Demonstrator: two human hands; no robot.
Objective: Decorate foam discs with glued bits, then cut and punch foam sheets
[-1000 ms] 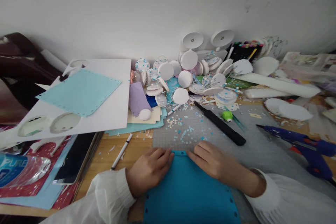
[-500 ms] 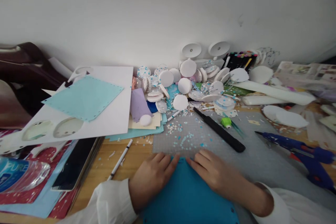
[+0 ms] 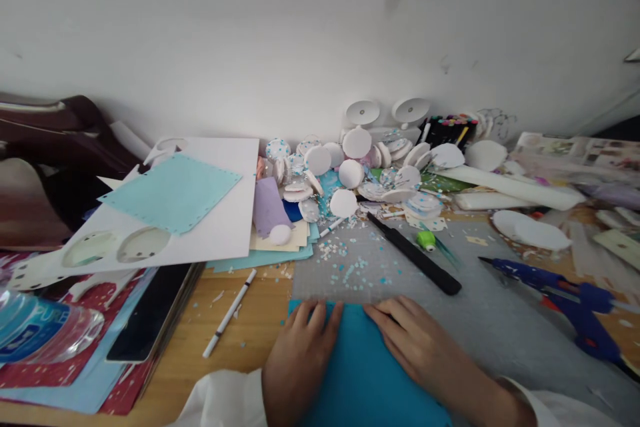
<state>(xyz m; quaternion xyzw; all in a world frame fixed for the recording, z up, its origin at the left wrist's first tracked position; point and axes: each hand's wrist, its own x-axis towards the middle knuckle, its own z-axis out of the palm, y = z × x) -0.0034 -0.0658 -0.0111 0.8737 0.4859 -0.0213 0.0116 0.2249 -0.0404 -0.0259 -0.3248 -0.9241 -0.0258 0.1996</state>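
A bright blue sheet (image 3: 363,373) lies in front of me, partly over the grey cutting mat (image 3: 330,280). A few dark punched holes show near its lower right. My left hand (image 3: 303,357) rests on the sheet's left part, fingers stretched toward its far edge. On the right side, my right hand (image 3: 430,347) lies with its fingers extended along the same edge. A strip of blue shows between the two hands. Both palms face down, and the thumbs are mostly hidden. Small blue and white paper dots (image 3: 357,272) are scattered just beyond the sheet.
A black utility knife (image 3: 415,253), a green gadget (image 3: 426,240) and a blue glue gun (image 3: 555,290) lie rightward. White foam discs (image 3: 351,174) pile up at the wall. Leftward are a white pen (image 3: 230,313), a phone (image 3: 145,313), a bottle (image 3: 45,327) and a light-blue punched sheet (image 3: 175,192).
The blue sheet's far edge now shows wider, reaching left past my left hand. My hands have shifted a little on it, and the whole view has tilted slightly upward.
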